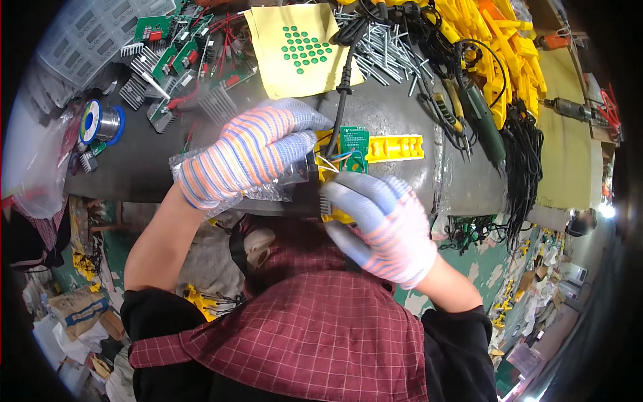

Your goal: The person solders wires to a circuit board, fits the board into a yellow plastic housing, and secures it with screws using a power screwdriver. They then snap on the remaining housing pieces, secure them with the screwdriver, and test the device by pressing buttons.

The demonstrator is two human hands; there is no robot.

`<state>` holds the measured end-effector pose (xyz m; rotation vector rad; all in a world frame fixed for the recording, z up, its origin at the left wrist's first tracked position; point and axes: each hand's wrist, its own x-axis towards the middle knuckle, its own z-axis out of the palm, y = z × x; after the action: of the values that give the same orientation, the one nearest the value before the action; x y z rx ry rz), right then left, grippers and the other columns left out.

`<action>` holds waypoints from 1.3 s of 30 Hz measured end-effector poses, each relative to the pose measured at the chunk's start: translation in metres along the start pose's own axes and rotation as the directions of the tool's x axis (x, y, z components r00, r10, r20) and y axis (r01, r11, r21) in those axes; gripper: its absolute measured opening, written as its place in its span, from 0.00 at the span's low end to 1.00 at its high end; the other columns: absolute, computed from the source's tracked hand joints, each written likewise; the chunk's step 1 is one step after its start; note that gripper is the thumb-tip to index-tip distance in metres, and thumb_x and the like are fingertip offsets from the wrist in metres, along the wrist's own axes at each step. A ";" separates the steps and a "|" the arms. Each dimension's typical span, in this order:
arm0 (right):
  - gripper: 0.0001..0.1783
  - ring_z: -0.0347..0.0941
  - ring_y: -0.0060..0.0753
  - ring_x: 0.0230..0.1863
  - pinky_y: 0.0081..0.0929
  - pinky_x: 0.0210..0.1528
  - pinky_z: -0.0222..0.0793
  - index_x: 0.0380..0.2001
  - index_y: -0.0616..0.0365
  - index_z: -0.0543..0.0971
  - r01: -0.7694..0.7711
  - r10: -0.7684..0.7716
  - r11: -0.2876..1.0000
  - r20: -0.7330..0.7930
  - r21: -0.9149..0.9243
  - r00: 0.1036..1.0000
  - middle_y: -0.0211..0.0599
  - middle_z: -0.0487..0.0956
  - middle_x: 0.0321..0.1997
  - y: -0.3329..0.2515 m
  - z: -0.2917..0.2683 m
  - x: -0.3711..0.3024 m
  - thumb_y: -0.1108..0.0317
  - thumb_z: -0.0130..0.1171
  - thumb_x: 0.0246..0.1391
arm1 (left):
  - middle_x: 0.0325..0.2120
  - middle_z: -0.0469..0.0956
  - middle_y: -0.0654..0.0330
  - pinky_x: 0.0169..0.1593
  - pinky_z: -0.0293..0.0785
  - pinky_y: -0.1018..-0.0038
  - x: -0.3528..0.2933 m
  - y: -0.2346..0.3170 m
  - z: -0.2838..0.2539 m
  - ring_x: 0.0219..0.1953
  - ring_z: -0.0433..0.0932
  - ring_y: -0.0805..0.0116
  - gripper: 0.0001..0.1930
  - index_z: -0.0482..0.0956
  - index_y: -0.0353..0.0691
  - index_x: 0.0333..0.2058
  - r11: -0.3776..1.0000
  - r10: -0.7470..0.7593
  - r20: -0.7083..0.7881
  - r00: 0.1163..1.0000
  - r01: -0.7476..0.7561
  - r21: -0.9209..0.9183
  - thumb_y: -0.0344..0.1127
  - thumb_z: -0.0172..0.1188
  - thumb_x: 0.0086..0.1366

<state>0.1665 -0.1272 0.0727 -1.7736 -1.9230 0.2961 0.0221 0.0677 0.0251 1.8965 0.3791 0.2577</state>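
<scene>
Both hands wear striped knit gloves. At the table's near edge, my right hand (388,224) closes its fingers and thumb around the lower end of a yellow plastic housing (343,216), with grey heat-sink fins beside the fingertips. My left hand (248,147) is closed at the housing's upper end, next to a black cable (343,87); what its fingertips pinch is hidden. Between the hands, a green circuit board (355,142) shows white, blue and brown wires (345,156). Another yellow plastic shell (396,149) lies just right of the board. Clear plastic wrap (271,191) lies under my left hand.
Circuit boards with heat sinks (171,63) and a solder spool (102,122) lie left. A yellow sheet with green dots (288,74) and long screws (388,53) are at the back. Right are a green-handled tool (482,124), black cables (519,167) and piled yellow shells (495,40).
</scene>
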 end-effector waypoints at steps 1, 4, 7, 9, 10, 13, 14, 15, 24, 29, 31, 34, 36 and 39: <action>0.26 0.75 0.46 0.46 0.40 0.47 0.72 0.52 0.53 0.77 -0.037 0.039 0.997 0.017 -0.075 0.999 0.40 0.78 0.50 -0.004 0.008 -0.002 0.65 0.68 0.46 | 0.48 0.79 0.55 0.59 0.71 0.69 -0.002 0.000 0.000 0.53 0.77 0.64 0.16 0.79 0.35 0.53 1.000 -0.001 0.000 1.000 0.001 -0.001 0.32 0.57 0.68; 0.29 0.74 0.45 0.47 0.41 0.49 0.71 0.55 0.52 0.76 -0.030 0.032 0.988 0.012 -0.150 0.999 0.40 0.76 0.52 -0.002 0.023 -0.005 0.63 0.67 0.46 | 0.48 0.79 0.56 0.57 0.71 0.70 -0.005 0.003 0.002 0.52 0.77 0.66 0.16 0.79 0.36 0.52 0.988 -0.019 -0.028 0.999 0.014 -0.154 0.31 0.58 0.67; 0.28 0.74 0.45 0.47 0.41 0.49 0.71 0.53 0.53 0.76 0.005 0.001 0.985 0.036 -0.174 0.999 0.40 0.77 0.51 0.003 0.023 -0.007 0.62 0.67 0.46 | 0.47 0.80 0.56 0.55 0.73 0.72 0.001 0.019 0.005 0.49 0.77 0.68 0.15 0.80 0.36 0.51 0.981 -0.165 -0.022 0.986 0.161 -0.107 0.31 0.58 0.66; 0.28 0.75 0.46 0.48 0.41 0.49 0.72 0.53 0.53 0.76 0.017 -0.005 0.983 0.068 -0.181 0.998 0.40 0.77 0.51 0.005 0.021 -0.006 0.62 0.67 0.47 | 0.43 0.81 0.56 0.51 0.75 0.72 0.003 0.025 0.007 0.45 0.79 0.70 0.15 0.81 0.36 0.50 0.989 -0.146 -0.070 0.987 0.144 -0.034 0.31 0.59 0.65; 0.27 0.75 0.46 0.48 0.41 0.50 0.72 0.52 0.53 0.76 0.026 -0.009 0.982 0.095 -0.185 0.995 0.40 0.77 0.50 0.006 0.019 -0.005 0.61 0.67 0.47 | 0.41 0.82 0.56 0.50 0.75 0.73 0.005 0.026 0.006 0.43 0.79 0.71 0.15 0.81 0.35 0.50 0.986 -0.166 -0.058 0.984 0.165 -0.012 0.31 0.59 0.65; 0.26 0.75 0.46 0.49 0.41 0.51 0.72 0.52 0.53 0.77 0.026 -0.002 0.985 0.139 -0.171 0.990 0.39 0.78 0.50 0.004 0.014 -0.001 0.61 0.68 0.48 | 0.38 0.83 0.56 0.48 0.77 0.73 0.008 0.021 0.010 0.41 0.81 0.71 0.15 0.80 0.34 0.49 0.982 -0.188 -0.070 0.980 0.189 0.004 0.30 0.60 0.64; 0.26 0.75 0.46 0.49 0.41 0.51 0.72 0.52 0.53 0.77 0.028 -0.003 0.985 0.145 -0.171 0.989 0.39 0.78 0.50 0.003 0.013 0.000 0.61 0.68 0.48 | 0.36 0.83 0.55 0.46 0.78 0.73 0.008 0.018 0.012 0.39 0.82 0.71 0.14 0.80 0.33 0.48 0.982 -0.190 -0.090 0.978 0.191 0.002 0.30 0.60 0.63; 0.26 0.75 0.46 0.49 0.41 0.51 0.72 0.52 0.52 0.77 0.030 -0.006 0.985 0.139 -0.169 0.990 0.39 0.78 0.50 0.001 0.011 0.001 0.61 0.68 0.48 | 0.36 0.83 0.55 0.46 0.78 0.73 0.009 0.016 0.014 0.39 0.82 0.71 0.14 0.80 0.33 0.48 0.981 -0.192 -0.090 0.977 0.193 -0.004 0.30 0.60 0.63; 0.27 0.76 0.44 0.49 0.39 0.52 0.72 0.53 0.53 0.77 0.059 -0.038 0.988 0.146 -0.140 0.989 0.39 0.79 0.50 0.002 -0.001 0.005 0.62 0.68 0.48 | 0.29 0.82 0.56 0.39 0.79 0.73 0.014 0.010 0.026 0.31 0.83 0.67 0.13 0.78 0.34 0.44 0.987 -0.022 -0.256 0.966 0.061 0.147 0.29 0.61 0.59; 0.26 0.77 0.44 0.47 0.39 0.50 0.74 0.52 0.54 0.78 0.072 -0.052 0.992 0.185 -0.102 0.981 0.39 0.80 0.49 0.001 -0.008 0.010 0.62 0.68 0.48 | 0.32 0.83 0.58 0.44 0.78 0.75 0.014 0.009 0.023 0.34 0.81 0.73 0.13 0.79 0.34 0.45 1.000 -0.004 -0.198 0.980 0.009 0.022 0.28 0.60 0.61; 0.26 0.78 0.44 0.46 0.38 0.49 0.75 0.52 0.54 0.78 0.072 -0.057 0.995 0.196 -0.067 0.979 0.39 0.80 0.48 0.001 -0.009 0.012 0.63 0.68 0.48 | 0.34 0.83 0.59 0.45 0.78 0.75 0.014 0.005 0.021 0.36 0.80 0.75 0.13 0.80 0.35 0.46 0.999 -0.006 -0.148 0.989 -0.002 -0.051 0.28 0.59 0.62; 0.26 0.78 0.45 0.45 0.39 0.48 0.75 0.52 0.54 0.78 0.059 -0.041 0.996 0.233 -0.068 0.972 0.39 0.80 0.48 0.002 -0.011 0.013 0.63 0.69 0.48 | 0.36 0.83 0.59 0.47 0.77 0.74 0.013 0.009 0.015 0.39 0.80 0.75 0.12 0.80 0.36 0.47 0.996 -0.056 -0.044 0.997 0.052 -0.076 0.29 0.58 0.65; 0.25 0.79 0.45 0.44 0.39 0.48 0.76 0.51 0.54 0.78 0.050 -0.029 0.996 0.275 -0.069 0.961 0.40 0.80 0.48 0.002 -0.014 0.013 0.63 0.68 0.48 | 0.35 0.83 0.59 0.47 0.78 0.74 0.014 0.008 0.017 0.38 0.80 0.75 0.12 0.80 0.37 0.46 0.998 -0.060 -0.097 0.994 0.056 -0.040 0.29 0.58 0.65; 0.25 0.79 0.47 0.44 0.40 0.47 0.76 0.51 0.54 0.78 0.036 -0.012 0.997 0.325 -0.068 0.946 0.41 0.81 0.48 0.004 -0.016 0.016 0.64 0.69 0.48 | 0.34 0.82 0.57 0.45 0.78 0.72 0.016 0.003 0.022 0.37 0.81 0.71 0.11 0.80 0.39 0.45 0.998 -0.053 -0.175 0.983 0.059 0.029 0.29 0.57 0.65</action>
<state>0.1778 -0.1142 0.0871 -1.8381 -2.2050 0.5461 0.0455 0.0542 0.0203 1.8991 0.5573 0.3827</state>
